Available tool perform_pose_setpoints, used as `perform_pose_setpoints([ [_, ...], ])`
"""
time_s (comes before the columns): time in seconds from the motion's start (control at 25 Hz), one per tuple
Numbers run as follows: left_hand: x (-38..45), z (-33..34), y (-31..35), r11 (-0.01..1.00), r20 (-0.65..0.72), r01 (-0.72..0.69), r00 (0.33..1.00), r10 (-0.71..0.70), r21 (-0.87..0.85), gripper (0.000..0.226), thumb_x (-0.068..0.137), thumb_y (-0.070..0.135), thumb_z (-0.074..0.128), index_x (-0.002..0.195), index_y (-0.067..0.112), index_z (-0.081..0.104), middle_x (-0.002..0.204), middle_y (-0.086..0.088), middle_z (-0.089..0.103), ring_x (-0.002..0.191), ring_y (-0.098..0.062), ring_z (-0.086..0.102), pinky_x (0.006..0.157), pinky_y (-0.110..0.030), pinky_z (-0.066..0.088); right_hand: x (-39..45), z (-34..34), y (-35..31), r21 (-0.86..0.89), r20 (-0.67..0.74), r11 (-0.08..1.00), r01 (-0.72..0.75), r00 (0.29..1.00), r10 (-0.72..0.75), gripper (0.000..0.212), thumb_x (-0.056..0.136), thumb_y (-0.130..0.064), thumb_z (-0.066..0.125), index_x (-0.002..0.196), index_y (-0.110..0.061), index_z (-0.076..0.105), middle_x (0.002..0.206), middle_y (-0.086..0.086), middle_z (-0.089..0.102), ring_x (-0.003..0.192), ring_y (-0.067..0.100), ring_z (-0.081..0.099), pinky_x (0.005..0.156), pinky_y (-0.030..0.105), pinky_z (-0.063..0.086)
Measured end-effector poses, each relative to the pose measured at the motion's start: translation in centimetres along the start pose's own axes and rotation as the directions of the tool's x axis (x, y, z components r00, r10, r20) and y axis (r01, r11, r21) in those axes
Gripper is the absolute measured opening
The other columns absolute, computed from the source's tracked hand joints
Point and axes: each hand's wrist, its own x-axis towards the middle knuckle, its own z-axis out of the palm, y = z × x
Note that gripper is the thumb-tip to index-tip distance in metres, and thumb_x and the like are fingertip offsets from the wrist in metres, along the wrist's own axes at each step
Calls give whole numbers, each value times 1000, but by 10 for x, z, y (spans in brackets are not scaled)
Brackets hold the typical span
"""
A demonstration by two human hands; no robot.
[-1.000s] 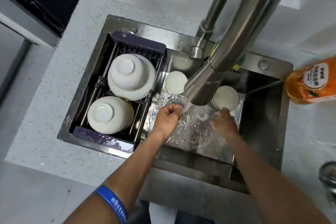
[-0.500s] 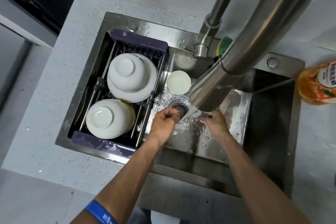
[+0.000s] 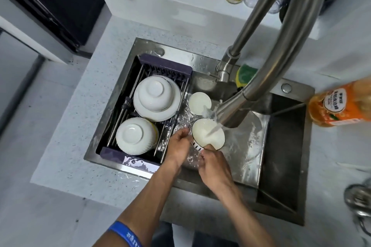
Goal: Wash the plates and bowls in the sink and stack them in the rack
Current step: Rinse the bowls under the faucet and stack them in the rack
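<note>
A: You've got the bowl [image 3: 207,134] right under the faucet [image 3: 239,104], and water is pouring straight into its white inside.

B: Both hands on it. Your left hand [image 3: 179,143] wraps the bowl's left side, fingers curled around the patterned outer wall. Your right hand [image 3: 213,163] takes the near rim, thumb over the edge, so each grip is grasping that same bowl.

A: It's tilted toward you, held above the wet sink [image 3: 247,146] floor, just right of the rack [image 3: 166,65].

B: Behind it a small bowl [image 3: 198,103] sits open side up in the basin, close to the stream.

A: And the rack already carries washed pieces: an upturned bowl on a plate [image 3: 157,98] at the far end, a stack of upturned bowls [image 3: 135,136] at the near end.

B: A green and yellow sponge [image 3: 245,73] lies by the faucet base, an orange bottle [image 3: 341,104] stands on the bench [image 3: 80,116] to your right, and a blue wristband [image 3: 125,233] shows on your left forearm.
</note>
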Motion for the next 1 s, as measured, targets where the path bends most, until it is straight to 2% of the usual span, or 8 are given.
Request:
perform_pose_setpoints([
  [0.12,-9,-3,3,986,67,96,994,-88,-136,10,94,12,59,99,19,64,86,-4,64,66,-15,57,59,-25,44,-4,-24,-11,-96,-15,995,-17,1000,16,13,88,-8,55,100,-8,60,99,12,66,96,34,61,80,37,49],
  [0.32,-15,-3,2,980,196,165,970,-141,-112,23,91,20,65,114,19,61,98,-7,67,82,-23,60,64,-29,54,-22,-45,-20,-371,-17,926,64,997,-76,27,89,-8,58,115,-7,61,113,4,58,106,30,52,98,40,44],
  [0.52,-15,6,10,957,147,164,980,-132,-237,36,83,0,61,116,13,56,98,-14,65,78,-29,61,62,-32,59,-19,-47,-8,-96,-131,971,218,965,-229,6,89,-20,59,91,-17,56,96,-4,50,87,21,55,79,36,48],
  [0.64,-19,15,18,975,121,120,988,-99,-186,31,82,-2,61,109,11,56,88,-11,69,62,-24,62,56,-29,58,-26,-48,2,86,-156,978,192,972,-177,33,88,-26,69,103,-25,39,98,-7,53,84,16,57,69,32,48],
  [0.76,-20,17,25,982,57,97,994,-89,-161,22,85,1,62,103,13,58,76,-6,66,53,-20,59,50,-26,57,-9,-45,2,-86,-207,988,127,968,-142,25,94,-31,60,116,-22,52,104,-3,66,90,22,62,74,36,51],
  [0.84,-19,14,27,989,58,56,997,-48,-136,9,90,9,63,98,13,62,76,-6,67,59,-19,60,52,-25,54,5,-38,-1,-11,-187,1000,-6,982,4,17,96,-34,58,105,-22,65,99,-2,70,90,25,62,74,34,48],
  [0.92,-16,8,25,998,65,-31,997,35,-60,9,94,13,59,98,12,67,81,-3,68,69,-15,60,58,-20,49,18,-39,-8,479,-60,835,-271,939,339,16,94,-33,63,96,-19,69,86,-3,70,77,22,62,68,32,47],
  [1.0,-15,2,22,989,45,-136,990,133,54,13,96,9,57,103,9,68,89,-1,69,78,-11,61,63,-10,46,22,-45,-19,811,264,329,-484,805,531,10,92,-29,69,88,-21,65,78,-2,67,64,19,59,59,31,49],
])
